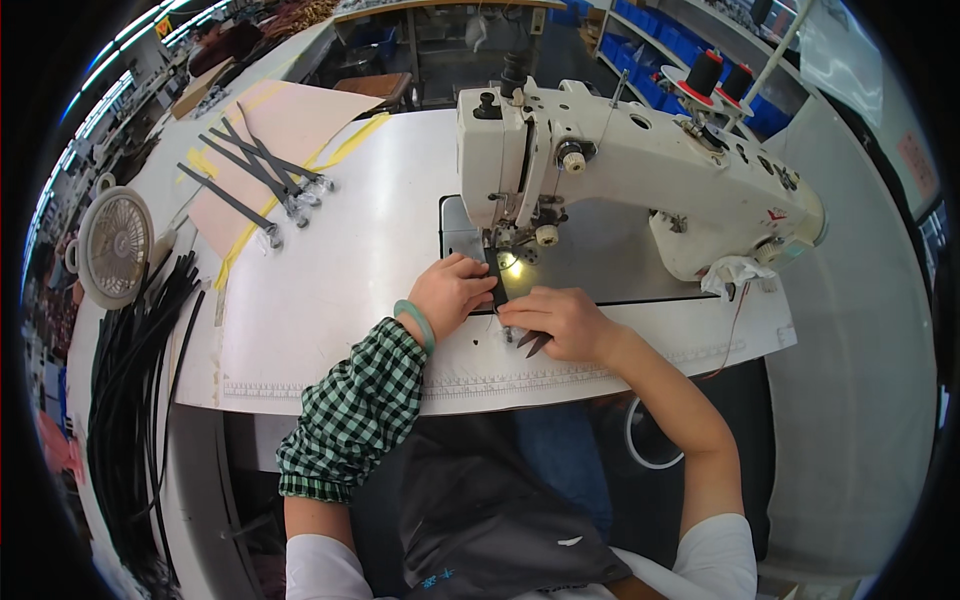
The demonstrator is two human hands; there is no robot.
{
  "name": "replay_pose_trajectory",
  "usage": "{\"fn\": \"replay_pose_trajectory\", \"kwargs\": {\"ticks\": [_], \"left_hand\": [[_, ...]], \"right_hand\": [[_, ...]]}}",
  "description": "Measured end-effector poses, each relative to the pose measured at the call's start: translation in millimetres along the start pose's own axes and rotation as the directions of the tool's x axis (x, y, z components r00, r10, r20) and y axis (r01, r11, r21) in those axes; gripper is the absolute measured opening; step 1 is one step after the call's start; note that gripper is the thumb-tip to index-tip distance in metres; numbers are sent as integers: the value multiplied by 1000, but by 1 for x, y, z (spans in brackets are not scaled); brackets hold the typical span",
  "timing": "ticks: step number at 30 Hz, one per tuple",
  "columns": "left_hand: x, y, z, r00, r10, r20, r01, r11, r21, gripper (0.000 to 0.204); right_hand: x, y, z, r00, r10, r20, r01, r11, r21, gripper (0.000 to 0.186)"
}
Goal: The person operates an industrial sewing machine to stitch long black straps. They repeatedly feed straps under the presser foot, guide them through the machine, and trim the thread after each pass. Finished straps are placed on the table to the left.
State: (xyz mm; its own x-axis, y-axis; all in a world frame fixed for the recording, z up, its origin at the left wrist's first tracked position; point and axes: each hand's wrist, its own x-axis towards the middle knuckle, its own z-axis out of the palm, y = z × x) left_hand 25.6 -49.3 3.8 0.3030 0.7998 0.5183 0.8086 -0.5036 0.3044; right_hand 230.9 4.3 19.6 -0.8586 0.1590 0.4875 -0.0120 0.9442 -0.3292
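A short black strap point(497, 278) lies lengthwise under the needle area of a white sewing machine point(590, 150). My left hand point(448, 298) is closed at the strap's left edge, fingertips pressing it near the presser foot. My right hand point(560, 322) pinches the strap's near end from the right. Below its fingers, a small shiny end piece point(508, 333) hangs on the strap, seemingly in clear wrap. Dark thread snips point(535, 343), by their two pointed blades, stick out from under my right palm. The machine's lamp lights the metal plate beside the strap.
Several finished-looking black straps with wrapped ends point(262, 165) lie on pink sheet material at the left. A bundle of long black strips point(135, 400) hangs over the table's left edge beside a round fan point(115, 247). Thread spools point(705, 75) stand on the machine at the right.
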Motion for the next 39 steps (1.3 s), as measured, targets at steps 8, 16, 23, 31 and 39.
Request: {"fn": "replay_pose_trajectory", "kwargs": {"ticks": [8, 16, 23, 31, 39], "left_hand": [[0, 2, 0, 1000, -17, -10, 18, 999, 42, 25], [16, 14, -3, 964, -242, 108, 221, 960, 174, 20], [9, 28, 15, 963, -268, -30, 263, 905, 335, 24], [11, 19, 24, 983, -175, -49, 181, 944, 275, 24], [16, 17, 27, 982, -163, -100, 178, 969, 173, 20]], "right_hand": [[6, 17, 6, 996, 69, -61, -70, 997, -13, 40], [4, 1, -5, 963, 197, -186, -219, 970, -107, 41], [-67, 41, -181, -68, 205, -976, -316, 924, 216, 23], [-227, 171, -373, 163, 620, -768, -987, 107, -123, 40], [-292, 180, -311, -52, 445, -894, -820, 491, 293, 45]]}}
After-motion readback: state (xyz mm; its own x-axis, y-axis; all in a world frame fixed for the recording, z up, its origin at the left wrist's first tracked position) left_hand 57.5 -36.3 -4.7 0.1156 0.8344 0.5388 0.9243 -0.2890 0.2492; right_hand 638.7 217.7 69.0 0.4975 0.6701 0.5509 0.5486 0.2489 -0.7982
